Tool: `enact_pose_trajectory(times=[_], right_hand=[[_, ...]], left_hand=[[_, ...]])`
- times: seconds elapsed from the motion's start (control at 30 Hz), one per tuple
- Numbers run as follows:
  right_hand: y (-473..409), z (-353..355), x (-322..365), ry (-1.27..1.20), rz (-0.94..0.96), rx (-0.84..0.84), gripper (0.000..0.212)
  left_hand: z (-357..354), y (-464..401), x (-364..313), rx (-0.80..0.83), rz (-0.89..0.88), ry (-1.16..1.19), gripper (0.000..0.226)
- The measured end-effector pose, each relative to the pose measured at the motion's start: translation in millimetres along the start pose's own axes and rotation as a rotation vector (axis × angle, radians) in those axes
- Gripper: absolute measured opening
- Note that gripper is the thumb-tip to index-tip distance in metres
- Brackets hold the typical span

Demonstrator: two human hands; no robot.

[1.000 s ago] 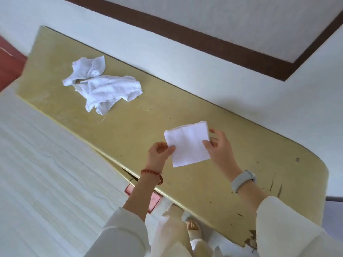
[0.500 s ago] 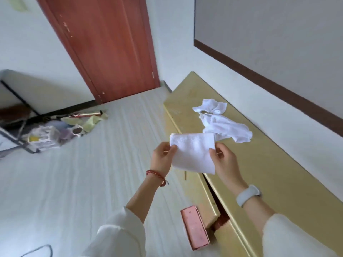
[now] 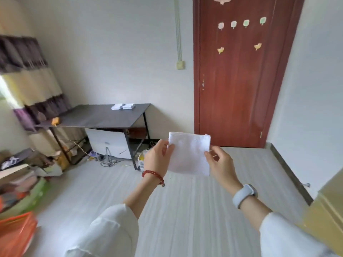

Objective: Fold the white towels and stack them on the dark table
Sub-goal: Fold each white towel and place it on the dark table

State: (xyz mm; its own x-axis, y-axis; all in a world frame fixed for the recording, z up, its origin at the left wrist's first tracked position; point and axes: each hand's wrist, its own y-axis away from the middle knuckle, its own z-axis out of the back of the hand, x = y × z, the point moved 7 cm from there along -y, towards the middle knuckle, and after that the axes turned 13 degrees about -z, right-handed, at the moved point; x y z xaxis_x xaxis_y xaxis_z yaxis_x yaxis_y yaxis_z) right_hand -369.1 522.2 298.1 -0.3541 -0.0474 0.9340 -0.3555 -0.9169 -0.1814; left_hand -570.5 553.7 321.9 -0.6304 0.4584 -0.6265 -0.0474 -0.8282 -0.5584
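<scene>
left hand (image 3: 159,158) and right hand (image 3: 220,165) each pinched a side of the folded white towel (image 3: 189,153), held in air | dark table (image 3: 96,115) well apart | two folded stacks (image 3: 122,106) already there | this one not yet stacked

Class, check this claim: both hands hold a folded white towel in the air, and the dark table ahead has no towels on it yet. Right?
Not quite. Left hand and right hand do hold the folded towel, but the head view shows two folded towel stacks already on the dark table.
</scene>
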Motion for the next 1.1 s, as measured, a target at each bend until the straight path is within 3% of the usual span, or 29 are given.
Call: enact_pose_trajectory(times=[0.17, 0.53, 0.8, 1.1], right_hand=[[-77, -144, 41, 0.034, 0.063, 0.101, 0.006], [-310, -429, 92, 0.045, 0.128, 0.251, 0.014], [-407, -677, 131, 0.075, 0.19, 0.439, 0.011], [-543, -925, 154, 0.107, 0.176, 0.459, 0.011]], left_hand=[[58, -75, 118, -0.074, 0.06, -0.128, 0.014], [105, -304, 357, -0.153, 0.156, -0.241, 0.024], [180, -400, 564, -0.267, 0.309, -0.424, 0.024], [224, -565, 803, -0.206, 0.347, -0.415, 0.023]])
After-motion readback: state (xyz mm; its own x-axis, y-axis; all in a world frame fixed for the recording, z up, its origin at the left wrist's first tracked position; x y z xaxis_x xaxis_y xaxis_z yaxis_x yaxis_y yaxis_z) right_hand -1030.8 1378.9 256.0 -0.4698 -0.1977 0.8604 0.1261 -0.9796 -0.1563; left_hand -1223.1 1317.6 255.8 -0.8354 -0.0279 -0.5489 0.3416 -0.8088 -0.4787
